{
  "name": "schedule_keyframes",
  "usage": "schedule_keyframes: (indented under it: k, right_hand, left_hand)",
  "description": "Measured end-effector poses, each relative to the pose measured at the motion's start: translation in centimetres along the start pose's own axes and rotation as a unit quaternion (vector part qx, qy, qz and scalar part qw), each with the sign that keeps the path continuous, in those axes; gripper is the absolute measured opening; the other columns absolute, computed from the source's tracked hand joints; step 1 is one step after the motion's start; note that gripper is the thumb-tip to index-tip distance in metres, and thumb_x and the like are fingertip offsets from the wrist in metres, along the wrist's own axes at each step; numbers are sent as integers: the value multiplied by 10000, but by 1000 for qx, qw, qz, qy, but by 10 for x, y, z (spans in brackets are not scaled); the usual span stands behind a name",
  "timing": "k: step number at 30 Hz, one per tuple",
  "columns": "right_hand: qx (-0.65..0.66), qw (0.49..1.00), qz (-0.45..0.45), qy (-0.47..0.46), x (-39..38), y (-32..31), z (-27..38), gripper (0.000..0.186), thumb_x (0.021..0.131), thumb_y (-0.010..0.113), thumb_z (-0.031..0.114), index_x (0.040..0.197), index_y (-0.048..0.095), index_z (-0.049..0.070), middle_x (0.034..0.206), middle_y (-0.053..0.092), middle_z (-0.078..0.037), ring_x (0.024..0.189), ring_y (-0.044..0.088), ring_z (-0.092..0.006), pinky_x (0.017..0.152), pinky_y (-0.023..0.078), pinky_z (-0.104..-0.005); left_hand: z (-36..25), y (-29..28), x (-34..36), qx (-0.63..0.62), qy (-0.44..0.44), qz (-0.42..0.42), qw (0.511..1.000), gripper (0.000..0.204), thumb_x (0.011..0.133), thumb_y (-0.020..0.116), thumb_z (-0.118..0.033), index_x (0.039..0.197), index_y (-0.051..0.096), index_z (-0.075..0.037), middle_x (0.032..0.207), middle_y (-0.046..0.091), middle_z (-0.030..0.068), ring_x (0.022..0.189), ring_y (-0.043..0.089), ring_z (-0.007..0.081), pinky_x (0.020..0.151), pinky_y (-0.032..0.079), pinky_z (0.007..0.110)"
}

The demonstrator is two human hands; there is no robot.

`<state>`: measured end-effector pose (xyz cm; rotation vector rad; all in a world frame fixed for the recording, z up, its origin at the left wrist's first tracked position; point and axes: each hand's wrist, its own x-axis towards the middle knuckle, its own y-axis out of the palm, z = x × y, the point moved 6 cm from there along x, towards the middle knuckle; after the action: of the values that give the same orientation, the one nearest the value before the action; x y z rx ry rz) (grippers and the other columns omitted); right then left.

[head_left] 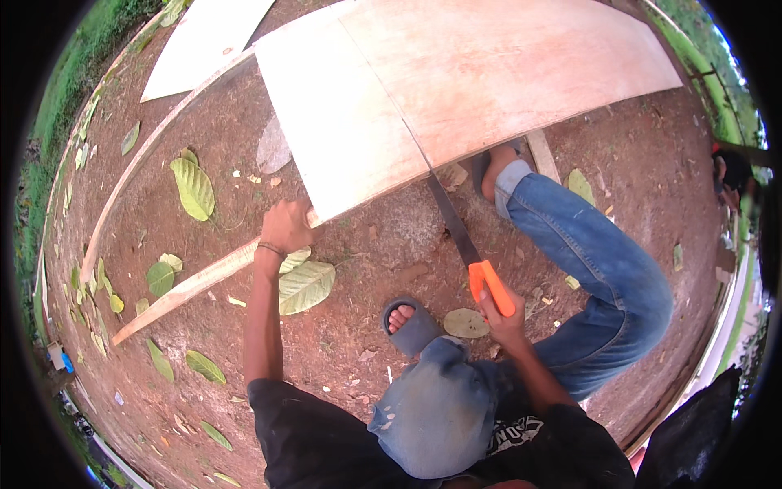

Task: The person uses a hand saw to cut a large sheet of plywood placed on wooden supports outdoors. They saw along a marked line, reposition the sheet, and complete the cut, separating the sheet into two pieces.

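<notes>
The right hand (507, 319), closed round a saw (454, 224), is on the near side of the pale board (505, 69), the blade slanting away and leftward to a dark line (381, 82) at the board's edge, while the left hand (285, 226) is at its near-left corner, grip unclear.

Left arm (265, 322) outstretched, right grip (504, 319) curled

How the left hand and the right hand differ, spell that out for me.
The left hand is at the near left corner of the board; the right hand grips the saw by its orange handle.
The left hand has a thin band at its wrist; none shows on the right hand.
Both hands are without gloves.
</notes>
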<state>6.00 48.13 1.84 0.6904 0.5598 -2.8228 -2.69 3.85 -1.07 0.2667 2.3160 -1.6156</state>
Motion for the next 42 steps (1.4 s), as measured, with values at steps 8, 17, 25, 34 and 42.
schedule_keyframes:
  k: [8, 17, 25, 34, 42]
  right_hand:
    - [0, 992, 34, -118, 20, -13, 206, 628, 978, 684, 114, 1519, 410, -47, 985, 672, -91, 716, 599, -82, 644, 501, -248]
    - [8, 990, 94, -104, 73, -10, 296, 596, 982, 618, 67, 1524, 399, -46, 684, 469, 5, 474, 447, -61, 434, 360, -227]
    - [-13, 981, 157, -113, 95, -15, 317, 588, 992, 655, 169, 1467, 435, -99, 723, 525, -4, 530, 496, -66, 487, 413, -233]
    - [17, 985, 54, -163, 27, -1, 216, 540, 952, 656, 30, 1458, 492, -60, 1024, 707, -97, 782, 650, -105, 715, 530, -267]
    - [-15, 993, -63, -97, -3, -1, -8, 407, 955, 620, 29, 1353, 606, -54, 973, 723, -114, 811, 682, -121, 720, 539, -283]
  left_hand:
    - [18, 15, 7, 19, -3, 17, 1000, 528, 704, 811, -389, 1068, 760, -10, 672, 682, 235, 662, 714, 363, 742, 597, 476]
    - [21, 18, 18, -16, -7, 113, 993, 431, 661, 740, -324, 846, 659, 56, 494, 500, 100, 492, 518, 243, 532, 492, 411]
    - [37, 27, 16, -117, 2, 100, 988, 427, 610, 706, -293, 506, 313, -162, 477, 310, -33, 443, 282, 147, 394, 242, 357]
    - [32, 15, 4, -103, -17, 129, 986, 393, 578, 697, -275, 489, 335, -151, 463, 340, -28, 425, 325, 154, 373, 253, 350]
    - [34, 43, 23, -112, 6, 142, 983, 332, 577, 709, -295, 599, 519, -24, 487, 455, 60, 461, 456, 209, 441, 385, 376]
